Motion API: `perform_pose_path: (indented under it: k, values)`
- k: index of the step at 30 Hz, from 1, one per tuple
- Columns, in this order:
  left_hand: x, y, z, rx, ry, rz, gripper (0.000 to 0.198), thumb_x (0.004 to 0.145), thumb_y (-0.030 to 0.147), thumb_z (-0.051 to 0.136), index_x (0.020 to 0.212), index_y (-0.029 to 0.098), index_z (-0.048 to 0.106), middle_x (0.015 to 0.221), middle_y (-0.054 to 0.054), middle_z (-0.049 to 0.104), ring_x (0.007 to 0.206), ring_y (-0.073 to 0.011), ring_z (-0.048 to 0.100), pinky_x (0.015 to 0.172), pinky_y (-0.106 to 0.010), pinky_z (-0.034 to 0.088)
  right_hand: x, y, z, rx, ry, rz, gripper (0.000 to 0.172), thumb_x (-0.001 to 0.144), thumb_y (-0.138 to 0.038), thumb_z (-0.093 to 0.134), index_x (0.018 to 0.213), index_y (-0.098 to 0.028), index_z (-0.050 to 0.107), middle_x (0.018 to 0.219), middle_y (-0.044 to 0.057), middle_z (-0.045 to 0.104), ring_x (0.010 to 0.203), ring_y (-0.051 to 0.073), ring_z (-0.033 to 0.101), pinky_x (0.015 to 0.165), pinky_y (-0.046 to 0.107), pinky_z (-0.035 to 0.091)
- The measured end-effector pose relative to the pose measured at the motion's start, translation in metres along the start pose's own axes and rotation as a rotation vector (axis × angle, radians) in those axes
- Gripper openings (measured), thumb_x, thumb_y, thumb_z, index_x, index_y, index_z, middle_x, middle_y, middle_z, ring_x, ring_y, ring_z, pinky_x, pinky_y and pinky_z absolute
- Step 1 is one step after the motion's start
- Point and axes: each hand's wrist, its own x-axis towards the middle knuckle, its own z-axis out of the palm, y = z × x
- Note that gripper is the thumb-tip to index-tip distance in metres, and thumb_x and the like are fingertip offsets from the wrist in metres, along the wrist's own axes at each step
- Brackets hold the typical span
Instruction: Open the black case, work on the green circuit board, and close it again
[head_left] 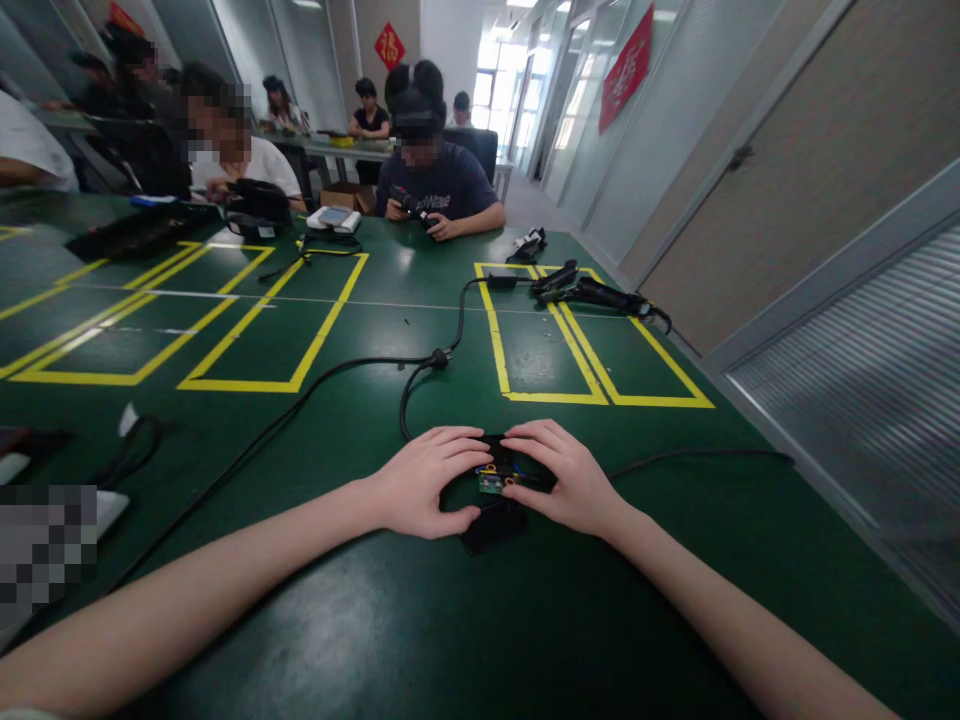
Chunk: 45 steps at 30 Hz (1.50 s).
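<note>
A black device with its inside exposed, showing a small green circuit board with thin wires, lies on the green table between my hands. From the left, my left hand curves round it, fingers at its far edge and thumb near its front. My right hand holds the device from the right, with fingertips at the top and beside the board. A flat black part sits just in front of the board. How the parts join under my fingers is hidden.
Black cables with a plug run across the table beyond my hands. Yellow tape outlines rectangles, with a black cable bundle at the back right. Across the table a person handles a dark object. Other people sit farther back.
</note>
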Motion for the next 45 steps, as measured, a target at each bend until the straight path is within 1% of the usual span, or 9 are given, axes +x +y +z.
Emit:
perform_pose_path:
  k: [7,12,15,21,26,30,35,40,45]
  values:
    - [0.000,-0.004,0.003,-0.058,0.020,-0.030,0.067,0.081,0.044,0.081,0.140,0.020,0.060,0.141,-0.016,0.068,0.140,-0.0344,0.058,0.117,-0.053,0.049,-0.002,0.001,0.000,0.017,-0.014,0.015,0.023,0.092,-0.041,0.076,0.107,-0.024,0.071,0.112,0.012,0.072,0.101,0.027,0.072,0.084,0.042,0.064]
    - [0.000,-0.010,0.006,-0.077,0.115,-0.144,0.057,0.082,0.042,0.083,0.132,0.020,0.066,0.134,-0.013,0.073,0.133,-0.0319,0.064,0.113,-0.052,0.053,-0.003,-0.001,-0.003,0.023,-0.069,0.068,0.023,0.099,-0.043,0.067,0.110,-0.024,0.070,0.108,0.010,0.071,0.088,0.021,0.075,0.071,0.031,0.062]
    - [0.000,-0.013,0.007,-0.115,0.142,-0.149,0.049,0.082,0.045,0.086,0.122,0.021,0.073,0.130,-0.012,0.075,0.132,-0.0314,0.066,0.112,-0.052,0.054,-0.002,-0.002,-0.003,0.053,-0.075,0.078,0.022,0.101,-0.043,0.065,0.105,-0.022,0.071,0.097,0.008,0.072,0.080,0.020,0.073,0.067,0.029,0.059]
    - [0.000,-0.018,0.008,-0.213,0.119,-0.135,0.057,0.072,0.051,0.094,0.116,0.018,0.078,0.128,-0.014,0.077,0.135,-0.0328,0.065,0.113,-0.051,0.055,-0.001,-0.006,-0.009,0.124,-0.069,0.082,0.021,0.103,-0.039,0.063,0.101,-0.021,0.073,0.081,0.004,0.071,0.068,0.016,0.068,0.061,0.027,0.054]
    - [-0.002,-0.020,0.009,-0.141,0.068,-0.091,0.060,0.078,0.054,0.089,0.123,0.018,0.073,0.134,-0.014,0.074,0.141,-0.0328,0.059,0.116,-0.051,0.052,-0.001,-0.006,-0.004,0.127,-0.094,0.111,0.016,0.101,-0.034,0.064,0.104,-0.020,0.072,0.085,0.004,0.071,0.072,0.017,0.070,0.063,0.027,0.055]
    - [-0.002,-0.017,0.007,-0.061,0.095,-0.056,0.049,0.091,0.052,0.078,0.126,0.019,0.070,0.139,-0.013,0.071,0.143,-0.0315,0.057,0.116,-0.051,0.052,-0.002,-0.003,0.003,0.072,-0.067,0.084,0.023,0.099,-0.034,0.065,0.118,-0.021,0.070,0.108,0.010,0.072,0.089,0.020,0.074,0.073,0.030,0.061]
    - [0.000,-0.008,0.003,0.031,0.255,-0.086,0.016,0.102,0.031,0.065,0.110,0.019,0.073,0.116,-0.011,0.075,0.114,-0.0257,0.068,0.097,-0.043,0.060,-0.001,-0.002,0.004,0.058,-0.150,0.069,0.053,0.089,-0.041,0.077,0.137,-0.024,0.063,0.136,0.013,0.066,0.112,0.027,0.073,0.089,0.039,0.063]
    - [0.000,-0.004,0.003,0.050,0.223,-0.156,0.010,0.099,0.022,0.062,0.099,0.018,0.071,0.104,-0.007,0.070,0.090,-0.0191,0.069,0.079,-0.031,0.059,0.004,0.000,0.005,0.054,-0.190,0.093,0.034,0.091,-0.031,0.072,0.125,-0.024,0.071,0.121,0.009,0.071,0.099,0.023,0.075,0.083,0.033,0.062]
    - [-0.003,-0.005,0.003,0.091,0.131,-0.204,0.013,0.101,0.026,0.061,0.107,0.018,0.070,0.102,-0.006,0.069,0.081,-0.0166,0.069,0.071,-0.026,0.057,0.006,0.001,0.005,-0.001,-0.199,0.050,0.033,0.090,-0.027,0.067,0.122,-0.022,0.071,0.119,0.010,0.070,0.091,0.020,0.074,0.076,0.030,0.060]
